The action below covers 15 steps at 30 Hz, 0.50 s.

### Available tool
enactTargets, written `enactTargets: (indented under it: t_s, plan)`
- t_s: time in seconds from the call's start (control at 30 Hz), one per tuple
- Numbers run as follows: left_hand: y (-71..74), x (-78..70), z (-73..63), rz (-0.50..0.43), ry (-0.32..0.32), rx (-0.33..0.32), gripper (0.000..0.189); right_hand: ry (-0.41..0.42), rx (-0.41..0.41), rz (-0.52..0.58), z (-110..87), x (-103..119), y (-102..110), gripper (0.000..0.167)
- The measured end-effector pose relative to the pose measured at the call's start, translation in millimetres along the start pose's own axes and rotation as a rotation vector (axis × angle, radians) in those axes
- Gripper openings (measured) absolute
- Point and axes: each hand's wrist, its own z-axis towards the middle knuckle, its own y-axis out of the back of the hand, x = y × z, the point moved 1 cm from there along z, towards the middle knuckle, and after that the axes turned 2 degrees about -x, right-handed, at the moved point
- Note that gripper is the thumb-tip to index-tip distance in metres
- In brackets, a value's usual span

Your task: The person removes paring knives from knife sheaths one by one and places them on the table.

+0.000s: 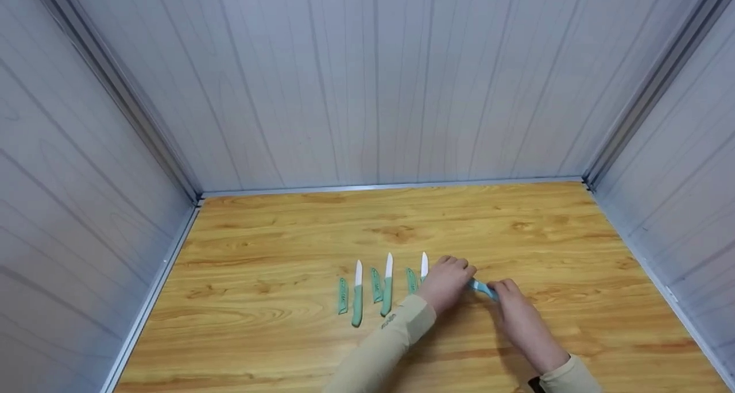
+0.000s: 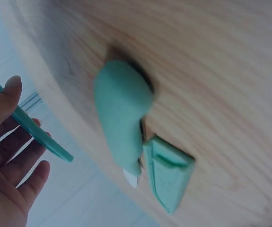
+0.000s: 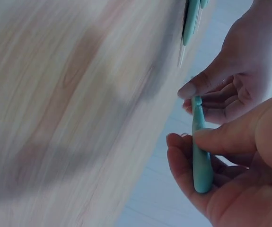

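My right hand (image 1: 519, 315) grips the green handle of a small knife (image 3: 202, 163), thumb laid along it. Reaching across to the same knife, my left hand (image 1: 449, 281) pinches the narrow green sheath (image 2: 36, 132) at its blade end between thumb and fingers. The blade is hidden. Left of the hands, green-handled knives with bare white blades lie on the table: a left knife (image 1: 357, 301), a middle knife (image 1: 387, 292) and a right knife (image 1: 424, 262), partly covered by my left hand. Beside each rests a green sheath, such as the leftmost sheath (image 1: 343, 295).
The wood-grain table (image 1: 258, 238) is enclosed by a pale back panel (image 1: 367, 94), a left panel (image 1: 74, 209) and a right panel (image 1: 683, 209). Metal strips run along the table's edges. My left forearm passes close to the right knife and its sheath (image 1: 412, 280).
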Motion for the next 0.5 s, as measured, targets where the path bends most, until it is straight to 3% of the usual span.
enactTargets:
  t_s: [0.33,0.5]
  plan:
    - [7.9,7.0,-27.1,-0.095,0.071,-0.031,0.014,0.117,0.002,-0.013,-4.4,6,-6,0.036]
    - [15.5,11.6,-40.9,-0.144,0.111,-0.079,0.015,0.164,-0.010,0.006,-3.8,12,-8,0.035]
